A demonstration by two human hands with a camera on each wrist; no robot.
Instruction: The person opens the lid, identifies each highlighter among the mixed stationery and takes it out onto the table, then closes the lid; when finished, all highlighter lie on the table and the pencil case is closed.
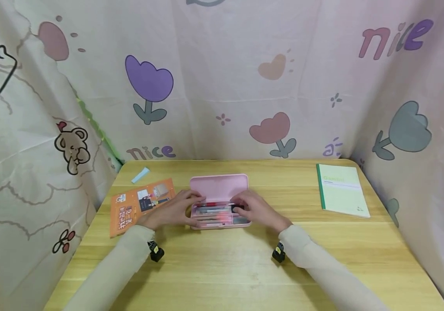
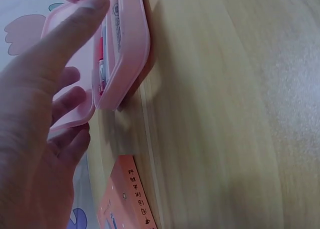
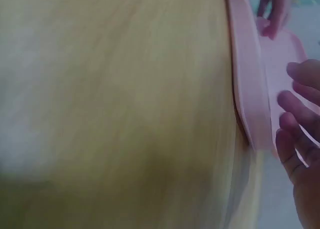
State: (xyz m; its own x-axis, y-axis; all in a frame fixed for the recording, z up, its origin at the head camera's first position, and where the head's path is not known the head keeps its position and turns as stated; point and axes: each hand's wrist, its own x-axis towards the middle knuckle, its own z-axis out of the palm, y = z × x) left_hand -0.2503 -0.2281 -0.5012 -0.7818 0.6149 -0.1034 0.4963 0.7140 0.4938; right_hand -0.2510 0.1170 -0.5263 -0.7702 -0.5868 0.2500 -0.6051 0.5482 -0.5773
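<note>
An open pink pencil case lies on the table with its lid tipped back; several pens fill its left part. My left hand is at the case's left end, thumb near the front rim and fingers toward the lid side, nothing held between them. Over the right end of the case is my right hand, its fingers bent loosely and apart in the right wrist view. A small black item shows in the case beside its fingertips; whether they touch it is unclear.
An orange book lies left of the case, partly under my left forearm. Behind it is a pale blue strip. A light green notebook lies at the far right. Patterned curtains stand around the wooden table.
</note>
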